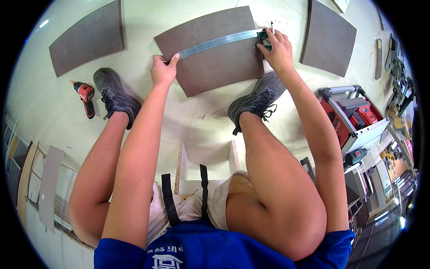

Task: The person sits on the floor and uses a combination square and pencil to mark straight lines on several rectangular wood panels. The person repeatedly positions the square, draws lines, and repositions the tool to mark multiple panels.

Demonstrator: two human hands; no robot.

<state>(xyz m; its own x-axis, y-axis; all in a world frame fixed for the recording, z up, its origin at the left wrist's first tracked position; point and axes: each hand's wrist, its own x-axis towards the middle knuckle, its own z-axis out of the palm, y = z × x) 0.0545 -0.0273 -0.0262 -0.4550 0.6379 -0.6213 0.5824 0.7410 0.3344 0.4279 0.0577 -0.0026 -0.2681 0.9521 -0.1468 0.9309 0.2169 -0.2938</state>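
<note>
Ruler point(215, 44): a long, narrow strip of silvery metal with fine graduations, lying across the face of a panel point(215, 69). We find the panel four-sided, flat, matt and grey-brown, resting on a smooth, pale floor point(201, 114).

We record the left hand point(163, 71) at the ruler's left end, pinching it at the panel's edge, thumb on top and the other fingers curled. The right hand point(278, 50) grasps a green tool point(262, 40) at the ruler's right end, beside the panel's right edge; its exact form is partly hidden by the fingers. A slim stick point(272, 27) rises by the fingertips; we cannot tell whether it is held. The ruler thus spans between the two hands.

Further out, we note a similar brown board to the left point(89, 38) and another to the right point(329, 38). A red and black drill point(85, 96) lies beside the dark, laced left shoe point(112, 92). Rough, speckled chipboard edges show on a carcass point(182, 161) between the legs.
</note>
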